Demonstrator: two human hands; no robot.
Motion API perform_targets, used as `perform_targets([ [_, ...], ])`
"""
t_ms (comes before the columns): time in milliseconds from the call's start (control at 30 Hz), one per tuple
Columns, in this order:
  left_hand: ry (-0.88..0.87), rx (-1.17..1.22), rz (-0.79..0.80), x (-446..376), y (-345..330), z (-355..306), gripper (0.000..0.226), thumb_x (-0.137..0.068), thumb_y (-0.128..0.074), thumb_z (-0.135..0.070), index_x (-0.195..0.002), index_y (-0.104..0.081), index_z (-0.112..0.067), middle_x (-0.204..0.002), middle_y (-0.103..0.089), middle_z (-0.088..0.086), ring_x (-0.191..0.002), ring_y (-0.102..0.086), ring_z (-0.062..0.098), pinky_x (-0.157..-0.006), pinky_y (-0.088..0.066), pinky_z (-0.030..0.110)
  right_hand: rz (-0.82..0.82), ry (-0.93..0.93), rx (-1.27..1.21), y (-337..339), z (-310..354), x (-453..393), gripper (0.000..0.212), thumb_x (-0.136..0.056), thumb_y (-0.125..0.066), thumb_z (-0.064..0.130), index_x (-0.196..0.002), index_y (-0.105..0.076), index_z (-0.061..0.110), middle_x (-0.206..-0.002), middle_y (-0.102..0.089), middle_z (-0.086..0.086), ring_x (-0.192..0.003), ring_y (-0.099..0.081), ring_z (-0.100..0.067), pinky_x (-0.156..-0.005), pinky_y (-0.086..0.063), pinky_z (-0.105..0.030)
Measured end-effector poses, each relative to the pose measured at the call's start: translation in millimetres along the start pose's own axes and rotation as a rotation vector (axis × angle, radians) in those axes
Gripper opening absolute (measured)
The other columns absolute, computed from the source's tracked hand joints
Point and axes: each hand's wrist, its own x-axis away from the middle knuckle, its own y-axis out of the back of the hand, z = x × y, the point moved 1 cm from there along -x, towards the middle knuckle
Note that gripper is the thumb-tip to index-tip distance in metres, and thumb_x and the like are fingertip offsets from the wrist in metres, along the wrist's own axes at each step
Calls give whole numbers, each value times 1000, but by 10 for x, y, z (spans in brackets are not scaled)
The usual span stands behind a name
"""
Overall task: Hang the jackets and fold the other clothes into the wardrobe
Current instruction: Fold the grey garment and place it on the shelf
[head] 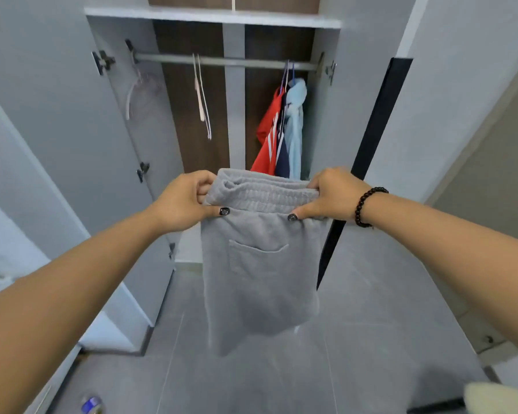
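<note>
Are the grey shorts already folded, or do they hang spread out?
Spread out: both hands, left hand and right hand, hold the grey shorts by the waistband, hanging full length.

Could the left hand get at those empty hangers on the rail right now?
Probably not yet. The left hand grips one end of the grey shorts' waistband, the right hand the other. The empty hangers hang in the open wardrobe with nothing before them, so it would have to let go first.

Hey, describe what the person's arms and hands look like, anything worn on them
Both forearms are bare, with no sleeves in view. The right wrist carries a bracelet of dark round beads. The thumbnails of the left hand and the right hand are painted dark, with a small pale pattern. No rings or watch show.
</note>
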Motion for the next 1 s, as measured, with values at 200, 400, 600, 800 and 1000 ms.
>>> perform_targets([
  [200,221,-19,32,265,-674,1111,32,-71,-83,-5,-90,-62,-21,-85,-65,-14,-76,-63,-5,-65,-46,5,89,94,-12,-1036,-77,-170,40,-74,-75,44,-72,-58,8,-78,-51,0,-74,-51,-21,-62,-44,-32],
  [400,380,-25,51,603,-1545,2181,27,-73,-84,-21,-92,-65,-18,-91,-70,-1,-86,-65,19,-76,-53,30,200,30,-105,-2420,-406,-177,43,-72,-76,37,-65,-35,27,-77,-42,11,-73,-43,-14,-58,-35,-29],
  [600,465,-26,1,1067,-2286,3123,28,-76,-81,-17,-94,-66,-2,-92,-71,13,-88,-66,31,-77,-54,43,221,-41,-270,-3792,-645,27,38,-73,-74,24,-84,-38,20,-78,-49,7,-65,-46,-9,-52,-38,-27],
  [800,413,-29,-47,1566,-2740,3856,28,-77,-79,-9,-100,-64,-2,-103,-68,14,-97,-64,33,-87,-51,50,217,-40,-322,-4957,-644,208,40,-80,-66,20,-116,-50,16,-100,-47,2,-89,-53,-19,-74,-44,-28],
  [1000,266,-79,-58,2265,-2791,4079,29,-82,-76,-13,-106,-63,-3,-101,-69,10,-94,-64,29,-82,-53,43,169,41,-186,-5449,-315,511,17,-80,-58,12,-68,-48,17,-90,-42,-6,-85,-50,-29,-66,-36,-29],
])
